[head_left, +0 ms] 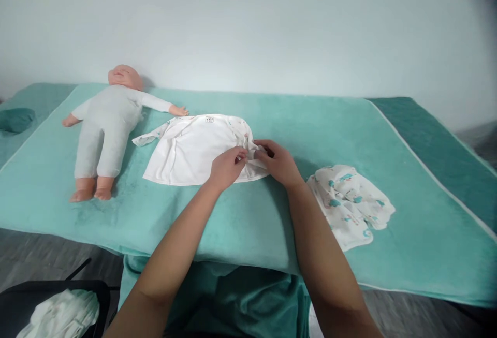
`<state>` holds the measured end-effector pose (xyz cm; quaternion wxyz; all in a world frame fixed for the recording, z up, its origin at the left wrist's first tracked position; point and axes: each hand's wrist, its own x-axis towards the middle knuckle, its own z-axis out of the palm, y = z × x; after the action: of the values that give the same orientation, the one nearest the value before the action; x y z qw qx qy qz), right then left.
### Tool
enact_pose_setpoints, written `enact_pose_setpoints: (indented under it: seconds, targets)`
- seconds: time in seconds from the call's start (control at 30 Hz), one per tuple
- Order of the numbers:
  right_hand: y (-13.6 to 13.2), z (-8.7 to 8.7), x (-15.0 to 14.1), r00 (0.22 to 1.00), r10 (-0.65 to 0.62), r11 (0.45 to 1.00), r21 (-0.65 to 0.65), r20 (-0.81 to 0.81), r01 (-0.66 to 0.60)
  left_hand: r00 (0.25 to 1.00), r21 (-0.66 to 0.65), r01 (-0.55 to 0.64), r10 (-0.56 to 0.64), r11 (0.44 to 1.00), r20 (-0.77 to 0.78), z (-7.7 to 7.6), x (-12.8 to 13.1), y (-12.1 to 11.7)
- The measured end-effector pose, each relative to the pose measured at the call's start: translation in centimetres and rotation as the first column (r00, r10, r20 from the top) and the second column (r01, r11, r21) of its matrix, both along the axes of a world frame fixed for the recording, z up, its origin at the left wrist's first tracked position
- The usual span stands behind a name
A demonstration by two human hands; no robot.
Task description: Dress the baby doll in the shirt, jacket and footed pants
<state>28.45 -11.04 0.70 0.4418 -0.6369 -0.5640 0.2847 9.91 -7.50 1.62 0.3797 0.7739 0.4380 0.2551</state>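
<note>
A small white baby shirt (pixel 194 149) lies spread open on the green cover, its plain inside facing up and its label at the neck. The left sleeve stretches out flat and shows a coloured print. Both my hands are at the shirt's right side. My left hand (pixel 229 166) is closed, its fingertips pinching the fabric near the right sleeve. Just to the right, my right hand (pixel 277 161) grips the bunched cloth between thumb and fingers. The exact folds between the fingers are partly hidden.
A baby doll (pixel 111 120) in white lies on its back at the left, one hand close to the shirt. Crumpled printed baby clothing (pixel 349 206) lies right of my right forearm. The green cover (pixel 330 126) meets a white wall. White cloth (pixel 64 314) rests on a black chair.
</note>
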Motion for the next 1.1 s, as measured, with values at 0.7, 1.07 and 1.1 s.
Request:
enact_pose_setpoints:
  seconds: [0.7,1.07,1.1]
  targets:
    - [-0.6,0.2,0.0,0.959,0.235,0.961,0.107,0.157,-0.253,0.971,0.198,-0.020,0.067,0.980,-0.231,-0.8,0.6,-0.4]
    - [5.5,0.6,5.4,0.901,-0.420,0.907,-0.049,-0.103,0.418,0.976,0.147,-0.071,0.099,0.987,-0.193,-0.7,0.7,-0.4]
    - [6.2,0.5,6.4,0.891,-0.451,0.893,-0.035,-0.060,0.449,0.978,0.129,-0.072,0.096,0.989,-0.187,-0.6,0.7,-0.4]
